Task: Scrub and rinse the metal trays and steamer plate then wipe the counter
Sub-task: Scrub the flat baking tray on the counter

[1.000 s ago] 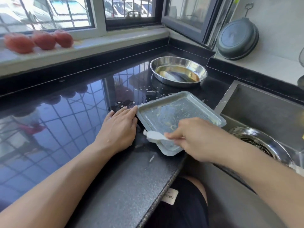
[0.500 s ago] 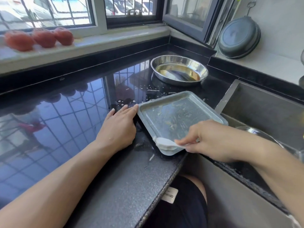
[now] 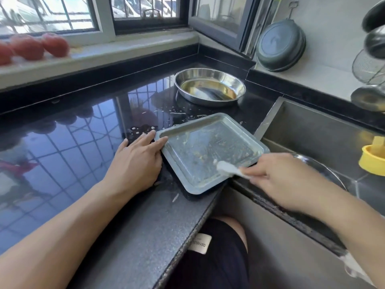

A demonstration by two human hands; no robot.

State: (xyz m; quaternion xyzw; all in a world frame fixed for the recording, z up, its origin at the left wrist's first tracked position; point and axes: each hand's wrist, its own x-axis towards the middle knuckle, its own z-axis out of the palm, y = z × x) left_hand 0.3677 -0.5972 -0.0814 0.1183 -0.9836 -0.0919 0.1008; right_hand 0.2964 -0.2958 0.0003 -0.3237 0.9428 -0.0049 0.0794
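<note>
A square grey metal tray [image 3: 208, 151] smeared with pale food residue lies on the black counter [image 3: 73, 155] beside the sink, one corner overhanging it. My left hand [image 3: 137, 161] lies flat on the counter, fingers straight and pressed against the tray's left rim. My right hand [image 3: 277, 178] pinches a white scraper [image 3: 227, 168] whose tip rests on the tray's near right part. A round steel tray [image 3: 209, 86] stands behind on the counter. Another round metal piece [image 3: 320, 170] lies in the sink, mostly hidden by my right hand.
The steel sink [image 3: 312, 138] lies to the right, with a yellow holder [image 3: 373, 157] on its edge. A dark pan [image 3: 280, 45] leans on the wall behind. Red tomatoes [image 3: 31, 46] sit on the window sill. White crumbs and drops [image 3: 179, 113] dot the counter near the trays.
My right hand has carried the scraper from the tray's near left corner to its near right side. My left hand stays pressed against the left rim.
</note>
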